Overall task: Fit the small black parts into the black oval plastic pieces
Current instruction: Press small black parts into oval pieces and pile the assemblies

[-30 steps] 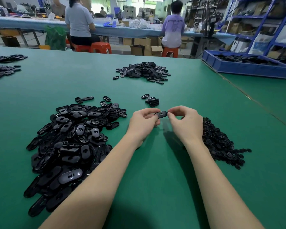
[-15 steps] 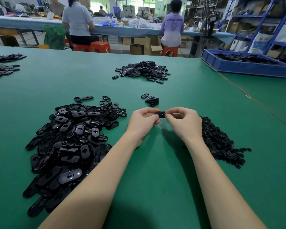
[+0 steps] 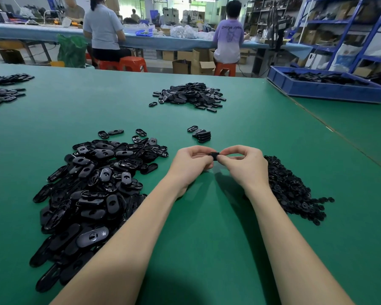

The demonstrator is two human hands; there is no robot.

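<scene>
Both my hands meet above the green table [image 3: 207, 227]. My left hand [image 3: 190, 166] and my right hand [image 3: 244, 166] pinch one black oval piece [image 3: 215, 155] between their fingertips; most of it is hidden by the fingers. A large heap of black oval pieces [image 3: 92, 190] lies to the left of my left forearm. A heap of small black parts [image 3: 290, 190] lies just right of my right hand. A short stack of oval pieces [image 3: 201, 135] sits beyond my hands.
Another heap of oval pieces [image 3: 189, 95] lies farther back in the middle, and more piles [image 3: 2, 93] at the far left. A blue bin [image 3: 326, 86] of black parts stands at the back right. People sit at a bench behind the table.
The oval piece lay flatter and more exposed between my fingertips a second ago; now both hands have closed in on it and cover most of it. The hands stayed in place.
</scene>
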